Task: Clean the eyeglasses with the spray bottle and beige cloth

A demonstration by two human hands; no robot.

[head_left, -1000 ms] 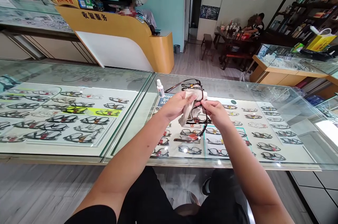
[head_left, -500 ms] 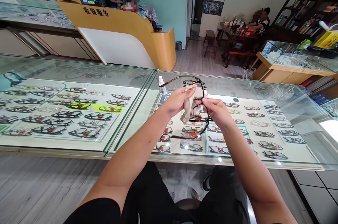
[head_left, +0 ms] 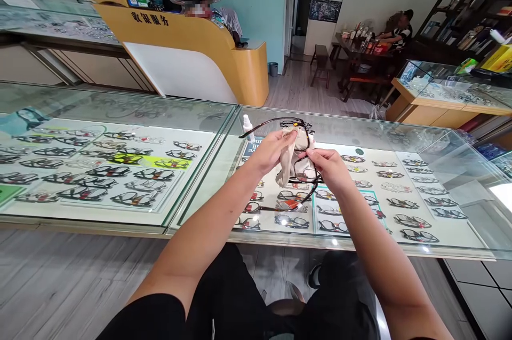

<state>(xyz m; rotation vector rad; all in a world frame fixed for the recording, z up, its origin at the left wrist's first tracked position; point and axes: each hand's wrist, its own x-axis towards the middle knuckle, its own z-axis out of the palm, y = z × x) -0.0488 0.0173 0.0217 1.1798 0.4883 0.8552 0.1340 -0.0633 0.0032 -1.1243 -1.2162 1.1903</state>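
Observation:
A pair of dark-framed eyeglasses [head_left: 316,182] is held above the glass counter, turned on its side, both temples stretching leftward. My right hand [head_left: 328,165] pinches the frame near its middle between thumb and fingers. In my left hand [head_left: 270,153] is a beige cleaning cloth [head_left: 286,163], folded around the upper lens and pressed on it by the thumb. The cloth's loose end hangs below my fingers. The upper lens is mostly hidden by the cloth. Just left of the upper temple's tip stands a small white spray bottle [head_left: 247,125] on the counter.
The glass display case [head_left: 202,180] spans the view before me, with rows of eyeglasses inside. Beyond it are a yellow cash desk [head_left: 184,30] with a person behind it, a dark wooden table [head_left: 348,44] with a seated person, and another display case [head_left: 440,86] at right.
The view has shifted slightly, moving the counter a little to the right in the picture. The cloth has shifted slightly over the upper lens; both hands keep their hold.

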